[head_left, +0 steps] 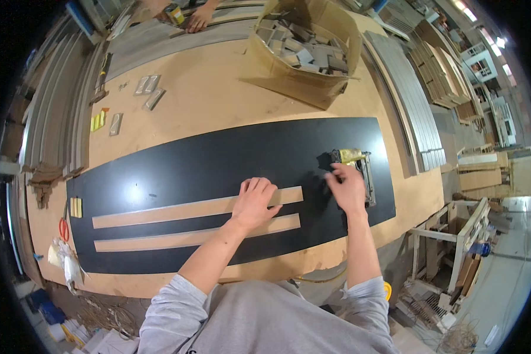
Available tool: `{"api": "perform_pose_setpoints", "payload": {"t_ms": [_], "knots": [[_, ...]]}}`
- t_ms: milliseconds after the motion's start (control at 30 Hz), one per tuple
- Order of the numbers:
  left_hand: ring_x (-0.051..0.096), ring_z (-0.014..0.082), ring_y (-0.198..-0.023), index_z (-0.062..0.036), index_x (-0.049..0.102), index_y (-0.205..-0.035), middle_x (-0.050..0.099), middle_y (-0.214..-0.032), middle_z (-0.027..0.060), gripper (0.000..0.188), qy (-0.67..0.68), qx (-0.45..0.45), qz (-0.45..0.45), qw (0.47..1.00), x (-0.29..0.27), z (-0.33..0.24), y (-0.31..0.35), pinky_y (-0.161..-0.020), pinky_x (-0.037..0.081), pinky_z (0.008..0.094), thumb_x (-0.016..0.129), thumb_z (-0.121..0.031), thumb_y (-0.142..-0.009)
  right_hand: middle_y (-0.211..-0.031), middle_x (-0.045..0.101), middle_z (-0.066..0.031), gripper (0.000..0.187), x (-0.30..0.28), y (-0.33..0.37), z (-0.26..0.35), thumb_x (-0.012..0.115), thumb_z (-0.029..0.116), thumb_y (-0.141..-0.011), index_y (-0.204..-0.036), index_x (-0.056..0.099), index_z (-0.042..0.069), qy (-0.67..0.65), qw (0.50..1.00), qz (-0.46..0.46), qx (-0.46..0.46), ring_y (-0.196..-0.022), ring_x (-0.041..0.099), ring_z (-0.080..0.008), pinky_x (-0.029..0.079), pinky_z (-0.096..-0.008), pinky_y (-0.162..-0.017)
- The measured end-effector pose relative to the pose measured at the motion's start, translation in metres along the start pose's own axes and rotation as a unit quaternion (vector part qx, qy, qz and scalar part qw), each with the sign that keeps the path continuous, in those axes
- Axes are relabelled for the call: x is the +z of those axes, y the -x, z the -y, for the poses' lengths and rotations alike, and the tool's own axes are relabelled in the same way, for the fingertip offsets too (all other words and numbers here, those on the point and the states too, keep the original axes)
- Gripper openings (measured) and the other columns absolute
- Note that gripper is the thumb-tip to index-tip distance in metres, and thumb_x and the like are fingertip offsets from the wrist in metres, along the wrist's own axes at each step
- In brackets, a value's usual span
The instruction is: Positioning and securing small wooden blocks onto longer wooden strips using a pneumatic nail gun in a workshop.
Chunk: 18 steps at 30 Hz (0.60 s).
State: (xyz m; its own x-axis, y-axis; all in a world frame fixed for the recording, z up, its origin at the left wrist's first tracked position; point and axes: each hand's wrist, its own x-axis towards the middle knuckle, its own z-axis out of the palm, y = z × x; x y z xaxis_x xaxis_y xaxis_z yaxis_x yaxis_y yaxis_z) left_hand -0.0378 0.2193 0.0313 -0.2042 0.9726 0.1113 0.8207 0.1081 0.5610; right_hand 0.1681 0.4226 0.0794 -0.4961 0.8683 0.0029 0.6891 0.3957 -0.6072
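Two narrow, light brown strips with pale edges lie lengthwise on a long black panel (218, 147). My left hand (253, 203) spans the far strip (177, 212) near its right end, fingers curved over the far edge and thumb toward the near edge. Closer to me lies the near strip (153, 241), partly covered by my left forearm. On the panel's right part rests a yellow and black nail gun (353, 156) with a metal magazine. My right hand (347, 187) hovers beside it, fingers apart and bent, slightly blurred, holding nothing that I can see.
A large cardboard box (312, 88) of offcuts stands on the far side. Small packets (153, 98), red-handled scissors (64, 229) and a plastic bag (71, 268) lie leftward. Boards are stacked at left (56, 106) and right (404, 100). Another person's hand (200, 19) works at the back.
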Motion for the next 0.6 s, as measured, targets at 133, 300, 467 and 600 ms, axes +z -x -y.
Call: {"api": "perform_pose_setpoints", "payload": {"t_ms": [133,300,467,600], "knots": [[0.051,0.0298,-0.125,-0.0073,0.065,-0.118,0.057,-0.122,0.0085,0.045,0.005,0.0,0.009,1.0,0.001,0.0,-0.002,-0.112,0.039,0.049,0.084,-0.031,-0.084,-0.125,0.064,-0.0198,0.068,0.011,-0.006,-0.031,0.087,0.02,-0.081,-0.144,0.06,0.013,0.118,0.985,-0.105,0.063,-0.12,0.061,-0.0405,0.05,-0.048,-0.104],[0.05,0.0309,-0.128,-0.0086,0.065,-0.121,0.057,-0.124,0.0093,0.047,0.009,-0.007,0.018,1.0,0.002,0.0,-0.002,-0.115,0.037,0.0491,0.084,-0.032,-0.084,-0.134,0.055,-0.027,0.093,0.01,-0.027,-0.026,0.079,0.011,-0.084,-0.163,0.032,0.02,0.126,0.98,-0.075,0.132,-0.13,0.054,-0.0459,0.049,-0.0517,-0.109],[0.051,0.0316,-0.13,-0.0087,0.065,-0.122,0.058,-0.124,0.0099,0.046,0.013,-0.001,0.016,1.0,0.004,0.003,0.003,-0.115,0.038,0.0495,0.084,-0.03,-0.085,-0.128,0.064,-0.0197,0.086,-0.043,-0.017,-0.021,0.069,0.004,-0.086,-0.164,0.032,0.015,-0.053,0.989,0.082,0.112,-0.103,0.067,-0.0326,0.056,-0.0419,-0.087],[0.051,0.0315,-0.129,-0.0088,0.064,-0.121,0.057,-0.123,0.0099,0.045,0.009,0.002,0.016,1.0,-0.003,0.0,0.001,-0.114,0.038,0.0499,0.083,-0.029,-0.085,-0.109,0.071,-0.007,0.076,-0.082,0.02,0.039,0.065,-0.001,-0.091,-0.161,0.04,0.013,-0.4,0.861,0.241,0.2,-0.069,0.061,-0.0137,0.052,-0.0286,-0.062]]}}
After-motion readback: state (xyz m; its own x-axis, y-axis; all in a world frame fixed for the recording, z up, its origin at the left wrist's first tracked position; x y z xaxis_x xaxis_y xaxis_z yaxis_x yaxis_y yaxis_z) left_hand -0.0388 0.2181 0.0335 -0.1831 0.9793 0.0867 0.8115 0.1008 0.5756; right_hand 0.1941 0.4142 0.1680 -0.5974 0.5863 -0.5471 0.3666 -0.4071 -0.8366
